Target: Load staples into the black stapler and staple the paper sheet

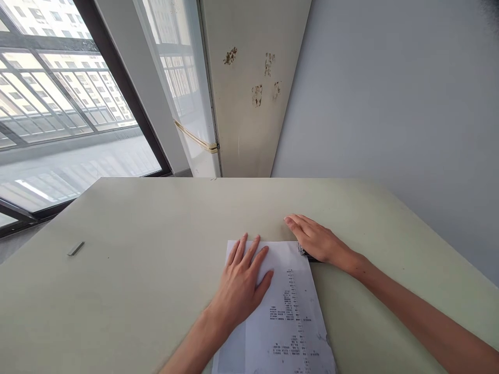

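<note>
A stack of white printed paper sheets (280, 259) lies on the table, rotated so its lines of text run lengthwise. My left hand (244, 283) rests flat on its upper left part, fingers spread. At the upper right corner of the sheets sits a stapler (310, 255), its dark base and metal front end showing on the paper's edge. My right hand (314, 239) covers most of it from above, fingers pressed together, the palm over its top. How many sheets there are I cannot tell.
The pale green table (148, 291) spreads out around the paper. A small grey strip, like a row of staples (75, 248), lies far to the left. Beyond the back edge stands a white cabinet (249, 130); a grey wall (390, 104) is on the right, a window (58, 88) on the left.
</note>
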The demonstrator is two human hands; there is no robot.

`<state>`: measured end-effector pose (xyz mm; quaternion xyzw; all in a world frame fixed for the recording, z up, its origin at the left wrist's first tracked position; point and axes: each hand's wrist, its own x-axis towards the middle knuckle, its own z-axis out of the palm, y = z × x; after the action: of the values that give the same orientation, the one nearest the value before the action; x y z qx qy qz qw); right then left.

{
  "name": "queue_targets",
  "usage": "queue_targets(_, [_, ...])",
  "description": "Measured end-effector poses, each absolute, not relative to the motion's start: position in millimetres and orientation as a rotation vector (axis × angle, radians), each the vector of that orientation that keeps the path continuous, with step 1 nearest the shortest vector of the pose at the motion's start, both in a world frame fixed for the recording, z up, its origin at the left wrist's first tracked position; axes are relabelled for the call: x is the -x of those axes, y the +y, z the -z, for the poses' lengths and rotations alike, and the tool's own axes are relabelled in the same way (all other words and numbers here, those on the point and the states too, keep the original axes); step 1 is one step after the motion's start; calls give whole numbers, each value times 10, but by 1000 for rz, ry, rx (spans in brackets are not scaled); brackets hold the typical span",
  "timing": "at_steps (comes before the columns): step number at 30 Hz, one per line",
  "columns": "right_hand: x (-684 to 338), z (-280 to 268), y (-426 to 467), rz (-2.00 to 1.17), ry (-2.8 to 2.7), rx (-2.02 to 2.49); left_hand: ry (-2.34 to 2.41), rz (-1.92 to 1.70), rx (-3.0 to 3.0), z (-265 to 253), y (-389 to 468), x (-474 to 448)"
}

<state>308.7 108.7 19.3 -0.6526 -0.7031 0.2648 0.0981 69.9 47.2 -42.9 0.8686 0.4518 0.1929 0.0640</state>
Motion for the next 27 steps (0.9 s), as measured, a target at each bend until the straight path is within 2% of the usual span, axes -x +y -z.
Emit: queue_targets(27, [-3057, -130, 1093, -692, -2211, 1936, 1346, -581, -2620, 410, 477, -696])
